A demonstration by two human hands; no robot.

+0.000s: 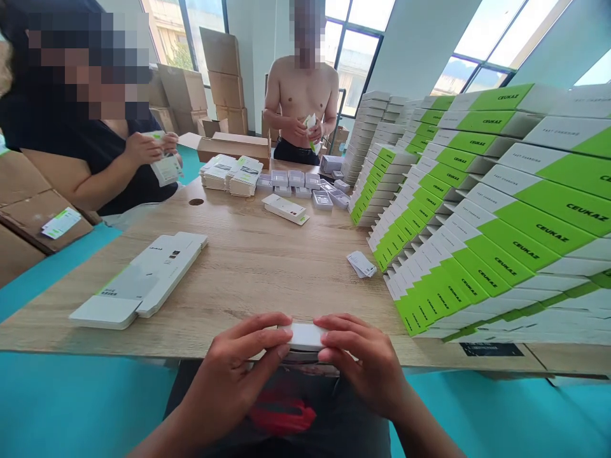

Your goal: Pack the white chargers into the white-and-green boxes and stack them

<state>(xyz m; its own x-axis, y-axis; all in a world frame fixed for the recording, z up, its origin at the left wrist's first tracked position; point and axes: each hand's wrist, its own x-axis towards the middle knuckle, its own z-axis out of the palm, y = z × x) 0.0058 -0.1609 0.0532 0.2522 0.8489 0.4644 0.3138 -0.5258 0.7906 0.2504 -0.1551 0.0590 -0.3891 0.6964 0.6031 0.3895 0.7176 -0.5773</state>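
Between my two hands, at the table's near edge, is a small white carton (306,336), seen end-on. My left hand (248,362) grips its left side, fingers on top and thumb below. On its right side my right hand (360,356) holds it the same way. Most of the carton's body is hidden from this angle. To the left on the table lies a stack of flat, unfolded white cartons (153,273) with a green edge. Right of my hands rise tall stacks of white and green boxes (458,254), and a few small printed cards (361,264) lie beside them.
Across the wooden table (267,273) are piles of flat cartons (231,175), clear plastic trays (305,181) and a lone flat carton (285,208). One co-worker (143,152) at left and another (305,108) at the back each handle a carton. Brown boxes (224,83) stand behind.
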